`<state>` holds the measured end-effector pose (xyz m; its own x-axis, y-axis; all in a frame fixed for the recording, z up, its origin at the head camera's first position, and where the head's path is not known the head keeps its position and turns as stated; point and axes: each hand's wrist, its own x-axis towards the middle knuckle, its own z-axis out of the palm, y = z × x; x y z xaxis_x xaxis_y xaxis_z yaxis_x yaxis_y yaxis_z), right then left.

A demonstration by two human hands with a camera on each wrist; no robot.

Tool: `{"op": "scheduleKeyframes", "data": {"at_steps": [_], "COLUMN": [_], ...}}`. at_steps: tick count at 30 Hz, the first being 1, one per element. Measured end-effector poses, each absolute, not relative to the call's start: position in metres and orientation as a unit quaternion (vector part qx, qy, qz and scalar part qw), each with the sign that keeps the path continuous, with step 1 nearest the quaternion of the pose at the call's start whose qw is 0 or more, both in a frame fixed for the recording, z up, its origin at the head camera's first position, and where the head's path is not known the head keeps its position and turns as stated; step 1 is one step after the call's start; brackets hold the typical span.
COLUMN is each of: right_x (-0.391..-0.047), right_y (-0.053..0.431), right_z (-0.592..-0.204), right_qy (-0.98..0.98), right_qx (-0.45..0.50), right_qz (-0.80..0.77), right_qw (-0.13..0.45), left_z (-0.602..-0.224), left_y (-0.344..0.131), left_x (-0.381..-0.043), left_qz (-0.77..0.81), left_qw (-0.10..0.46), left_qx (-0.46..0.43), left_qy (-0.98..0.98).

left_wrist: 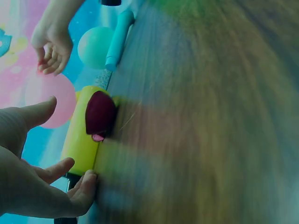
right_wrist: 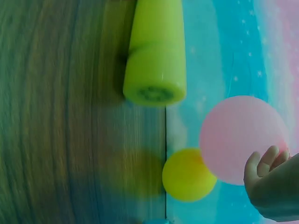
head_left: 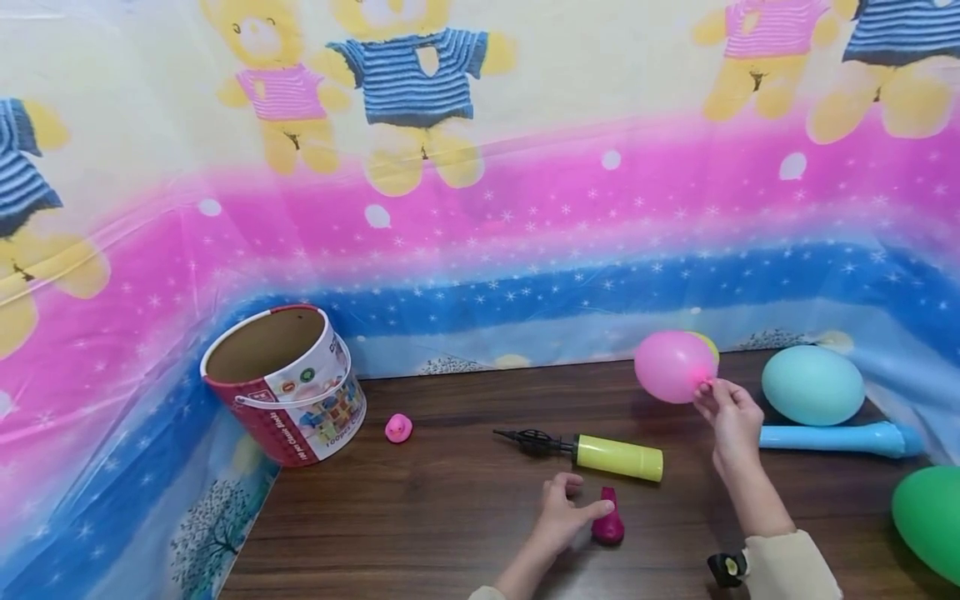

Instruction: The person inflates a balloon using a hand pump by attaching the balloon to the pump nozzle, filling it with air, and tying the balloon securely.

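Observation:
My right hand pinches a pink balloon by its knotted end, above the back of the table. In the right wrist view the curled fingertips overlap the balloon's edge. The left hand has its thumb and fingers spread beside a small magenta object, narrow at one end and round at the other. From the left wrist view, a gap shows between that hand and the magenta object. Just beyond it lies a yellow-green balloon pump with a black nozzle.
A yellow balloon sits behind the pink one. To the right are a light blue balloon, a long blue tube-like thing and a green balloon. At left stand a handled bucket and a pink rubber duck.

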<state>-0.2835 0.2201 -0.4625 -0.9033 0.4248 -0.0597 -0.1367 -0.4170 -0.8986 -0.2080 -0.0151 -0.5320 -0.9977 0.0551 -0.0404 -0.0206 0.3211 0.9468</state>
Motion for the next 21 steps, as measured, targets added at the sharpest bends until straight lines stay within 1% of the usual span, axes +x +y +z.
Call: {"op": "scheduleKeyframes", "data": {"at_steps": [6,12,21], "right_x": [-0.289,-0.294,-0.298], "right_y": [0.236,0.243,0.252], "right_z": [-0.457,-0.457,-0.463], "right_qy": [-0.412,-0.372,-0.439], "right_qx": [-0.129,-0.105,-0.088], "right_qz": [0.882,0.904,0.886], "right_qw": [0.186,0.183,0.121], "left_z": [-0.537,-0.543,-0.548], "left_y": [0.001,0.014,0.025], "left_x": [-0.211,-0.211,-0.215], "left_qz": [0.496,0.381,0.323], "left_qw": [-0.014,-0.058,-0.108], "left_qx": [-0.002,-0.018,-0.043], "left_qy": [0.868,0.922,0.939]}}
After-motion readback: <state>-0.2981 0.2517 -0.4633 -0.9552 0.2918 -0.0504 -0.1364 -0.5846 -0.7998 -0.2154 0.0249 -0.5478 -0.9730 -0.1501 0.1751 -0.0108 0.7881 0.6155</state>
